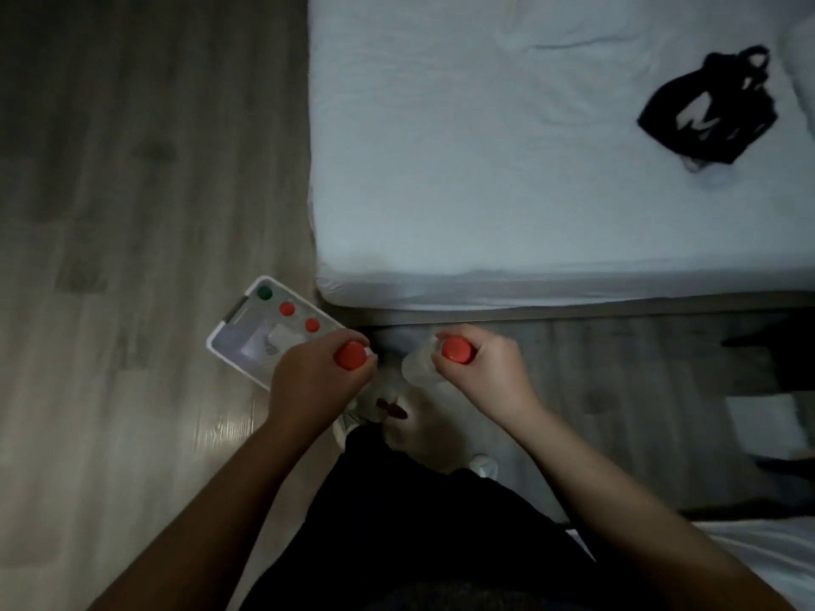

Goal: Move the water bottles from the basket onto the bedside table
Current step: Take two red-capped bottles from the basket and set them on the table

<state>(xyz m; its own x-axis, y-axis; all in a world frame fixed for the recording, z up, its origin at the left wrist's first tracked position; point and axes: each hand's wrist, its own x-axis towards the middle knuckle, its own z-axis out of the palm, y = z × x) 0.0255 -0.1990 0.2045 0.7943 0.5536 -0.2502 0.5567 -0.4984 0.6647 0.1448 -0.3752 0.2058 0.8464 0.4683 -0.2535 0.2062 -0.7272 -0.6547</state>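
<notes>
Forearms, bare, slant in from the lower edge and angle toward each other above the wooden floor (132, 169), just off the near left corner of the bed (485, 169). The left hand (315, 379) is knuckles-up, its grip curled tight round the top of the first water bottle (350, 355), whose orange cap pokes out between thumb and forefinger while its body is hidden under the hand. The right hand (483, 368) is posed much the same, its grip wrapped round the second water bottle (421, 368) just below an orange cap, the clear body showing to the left of the fingers. The hands are near each other but apart. The white basket (212, 339) sits on the floor beside the bed's corner, partly under the left hand, and holds a green-capped bottle (264, 293) and two orange-capped bottles (287, 308). A black bag (710, 116) lies toward the bed's right edge.
</notes>
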